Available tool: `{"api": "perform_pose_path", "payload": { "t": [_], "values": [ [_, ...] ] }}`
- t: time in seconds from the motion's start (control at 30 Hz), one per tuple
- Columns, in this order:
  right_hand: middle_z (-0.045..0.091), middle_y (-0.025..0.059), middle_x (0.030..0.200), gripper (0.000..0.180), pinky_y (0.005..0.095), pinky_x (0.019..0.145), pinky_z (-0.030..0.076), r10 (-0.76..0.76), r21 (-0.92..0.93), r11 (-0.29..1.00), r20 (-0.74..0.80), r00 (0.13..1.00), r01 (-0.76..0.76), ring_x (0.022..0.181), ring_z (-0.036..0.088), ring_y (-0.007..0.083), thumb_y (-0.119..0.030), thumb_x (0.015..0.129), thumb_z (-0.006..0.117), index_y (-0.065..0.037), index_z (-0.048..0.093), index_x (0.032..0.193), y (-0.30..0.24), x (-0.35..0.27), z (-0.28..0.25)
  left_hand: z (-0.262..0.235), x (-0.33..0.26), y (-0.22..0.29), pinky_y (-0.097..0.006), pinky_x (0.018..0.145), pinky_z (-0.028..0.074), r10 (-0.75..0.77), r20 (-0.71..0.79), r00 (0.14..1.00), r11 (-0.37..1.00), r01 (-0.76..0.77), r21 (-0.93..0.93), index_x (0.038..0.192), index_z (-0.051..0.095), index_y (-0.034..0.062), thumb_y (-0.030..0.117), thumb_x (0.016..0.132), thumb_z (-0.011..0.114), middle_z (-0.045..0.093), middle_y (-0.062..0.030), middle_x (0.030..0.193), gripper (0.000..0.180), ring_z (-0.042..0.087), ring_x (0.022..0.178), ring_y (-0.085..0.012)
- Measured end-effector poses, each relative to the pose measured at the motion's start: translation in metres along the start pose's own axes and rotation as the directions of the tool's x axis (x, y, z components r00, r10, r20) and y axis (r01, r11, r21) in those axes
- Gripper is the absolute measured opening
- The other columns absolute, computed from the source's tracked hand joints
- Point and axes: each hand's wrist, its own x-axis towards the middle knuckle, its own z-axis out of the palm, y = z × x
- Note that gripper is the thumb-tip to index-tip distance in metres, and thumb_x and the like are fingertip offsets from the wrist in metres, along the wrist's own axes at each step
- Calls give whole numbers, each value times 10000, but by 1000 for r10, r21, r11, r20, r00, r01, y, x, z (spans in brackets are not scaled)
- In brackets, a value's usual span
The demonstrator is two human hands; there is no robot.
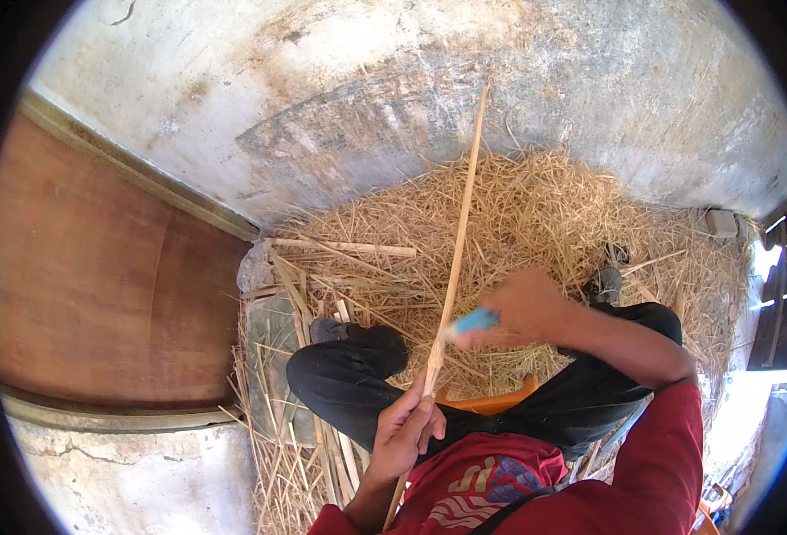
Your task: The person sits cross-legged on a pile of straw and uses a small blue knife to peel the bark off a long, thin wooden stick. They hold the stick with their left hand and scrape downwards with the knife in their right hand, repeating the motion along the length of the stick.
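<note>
A long, pale bamboo strip [461,236] slants away from my lap, its far end in front of the stained wall. My left hand [402,432] is closed around its lower part, just below a thicker joint, and the near end passes under my wrist. In my closed right hand [529,308] is a blue-handled tool [476,320], smeared by motion. Its whitish tip meets or nearly meets the strip above the joint; I cannot tell whether it touches. The tool's exact kind is too blurred to make out.
Thin shavings [536,201] pile up against the wall [340,107] beyond my feet. Several split bamboo pieces [344,247] lie to the left, beside a brown wooden panel [99,276]. An orange seat edge [491,403] shows between my legs. A grey block [721,223] sits far right.
</note>
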Motion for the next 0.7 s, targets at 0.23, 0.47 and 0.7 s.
{"api": "perform_pose_path", "payload": {
  "t": [0.23,0.47,0.7],
  "values": [
    [530,123,486,697,411,467,447,-28,-16,1000,-251,968,25,468,569,306,-742,760,497,-79,617,587,3,19,29,0,-3,-4,-190,462,307,103,-52,993,989,-108,-105,1427,301,2,63,958,419,403,11,586,487,355,497,-57],
    [512,136,472,706,416,465,446,-28,-68,998,-318,948,7,472,573,318,-725,779,489,-52,641,628,25,40,8,-1,-10,-4,-193,476,302,158,-66,985,987,-160,-13,1424,306,0,49,953,436,387,30,588,491,342,507,-51],
    [493,123,450,710,405,469,453,-58,-15,998,-245,968,56,473,575,310,-732,764,496,-53,609,586,-10,29,11,5,-13,6,-181,482,293,157,-81,984,987,-155,35,1423,324,15,75,951,473,394,50,617,499,351,531,-36]
  ]
}}
